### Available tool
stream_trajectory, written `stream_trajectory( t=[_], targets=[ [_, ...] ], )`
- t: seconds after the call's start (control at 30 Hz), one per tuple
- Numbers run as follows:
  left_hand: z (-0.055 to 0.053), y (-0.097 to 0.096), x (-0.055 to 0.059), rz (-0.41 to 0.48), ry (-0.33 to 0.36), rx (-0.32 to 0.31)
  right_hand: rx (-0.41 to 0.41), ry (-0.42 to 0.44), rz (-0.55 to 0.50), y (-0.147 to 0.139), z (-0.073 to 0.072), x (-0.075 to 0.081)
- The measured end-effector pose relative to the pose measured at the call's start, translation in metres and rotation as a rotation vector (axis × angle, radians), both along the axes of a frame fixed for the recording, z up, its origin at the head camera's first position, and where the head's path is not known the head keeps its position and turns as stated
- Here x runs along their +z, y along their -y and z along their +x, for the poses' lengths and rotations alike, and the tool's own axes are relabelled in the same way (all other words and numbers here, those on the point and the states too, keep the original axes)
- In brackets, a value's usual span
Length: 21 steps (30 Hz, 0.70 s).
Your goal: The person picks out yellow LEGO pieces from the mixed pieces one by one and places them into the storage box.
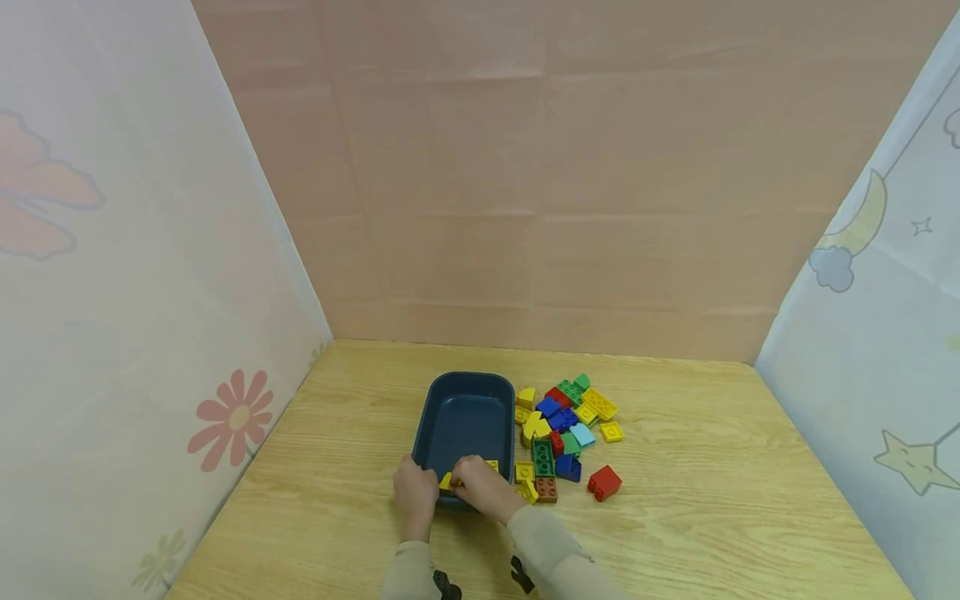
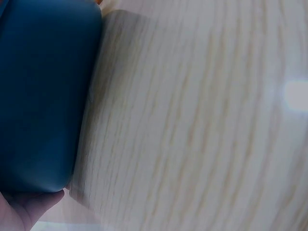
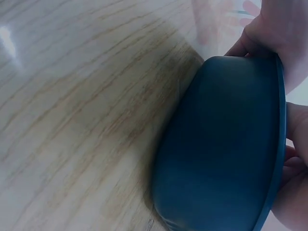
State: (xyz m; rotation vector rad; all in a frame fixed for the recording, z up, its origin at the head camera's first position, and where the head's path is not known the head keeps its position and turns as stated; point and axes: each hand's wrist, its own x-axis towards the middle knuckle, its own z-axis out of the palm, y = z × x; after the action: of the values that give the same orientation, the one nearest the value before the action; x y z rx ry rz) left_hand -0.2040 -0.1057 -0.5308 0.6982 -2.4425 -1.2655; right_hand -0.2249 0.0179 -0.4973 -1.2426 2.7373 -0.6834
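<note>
My left hand (image 1: 415,493) grips the dark blue tray (image 1: 427,417) at its near left corner. In the left wrist view its thumb (image 2: 36,209) lies against the outside of the tray wall. My right hand (image 1: 483,487) reaches over the near rim, fingers curled down inside the tray. At its fingertips it pinches a yellow toy brick (image 1: 446,482), mostly covered by the hand. Another yellow brick (image 1: 492,465) shows inside the tray, just past the right hand. The right wrist view has the tray wall (image 3: 216,139) in front, hiding the fingertips.
Right of the tray lies a loose pile of toy bricks, among them a green brick (image 1: 543,458), a brown brick (image 1: 546,489) and a blue brick (image 1: 568,467). A red brick (image 1: 604,482) sits apart on the wooden table (image 1: 720,467). Hung sheets enclose the table.
</note>
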Motion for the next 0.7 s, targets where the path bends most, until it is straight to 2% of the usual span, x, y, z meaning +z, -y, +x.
stream_trajectory(
  t=[0.43, 0.7],
  targets=[
    [0.0011, -0.0005, 0.0007, -0.008, -0.004, 0.001, 0.029, -0.011, -0.003, -0.0004, -0.0004, -0.002],
    [0.0011, -0.0004, -0.0001, -0.022, -0.019, -0.003, -0.001, 0.042, 0.0, -0.004, 0.0011, -0.0019]
  ],
)
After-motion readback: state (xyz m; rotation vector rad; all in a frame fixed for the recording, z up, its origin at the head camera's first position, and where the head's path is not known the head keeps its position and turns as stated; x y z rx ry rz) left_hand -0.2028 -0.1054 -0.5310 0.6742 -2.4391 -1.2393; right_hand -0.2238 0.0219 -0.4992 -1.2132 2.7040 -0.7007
